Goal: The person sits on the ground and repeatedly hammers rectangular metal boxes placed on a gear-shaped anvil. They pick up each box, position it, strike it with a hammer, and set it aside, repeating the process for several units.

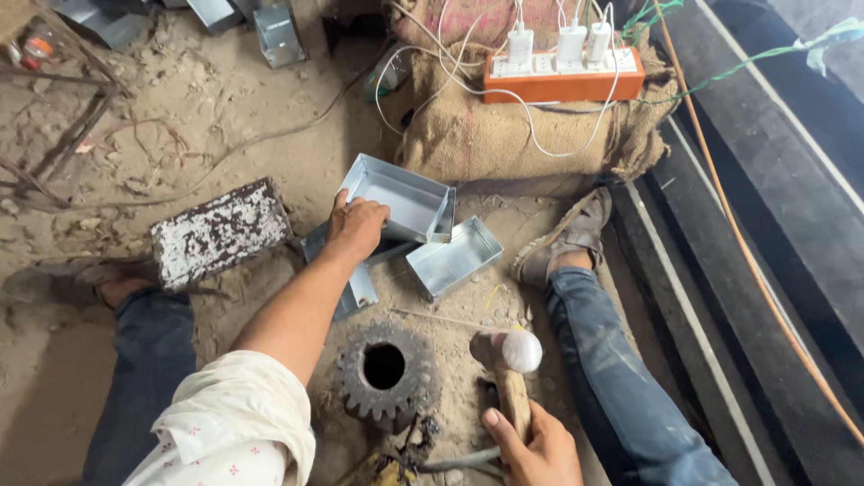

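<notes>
At the bottom centre of the frame we see the right hand, its grip wrapped tight around the wooden handle of a hammer, whose worn metal head points up toward the middle of the picture. Just left of the hammer, a heavy toothed gear with a round bore lies flat on the dirt floor. Our legs in blue jeans run along both sides, and a sandalled foot rests right of centre.

Further up, the left arm in a pale patterned sleeve reaches toward the middle, and the left hand has its grip pressed over the near edge of a shallow sheet-metal tray, fingers curled onto its rim. A second metal tray sits just right of it, touching the first at a corner. Left of the hand stands a paint-flecked block.

Beyond, at the upper centre, a burlap sack carries an orange power strip with white chargers plugged in. More metal boxes lie at the top left.
</notes>
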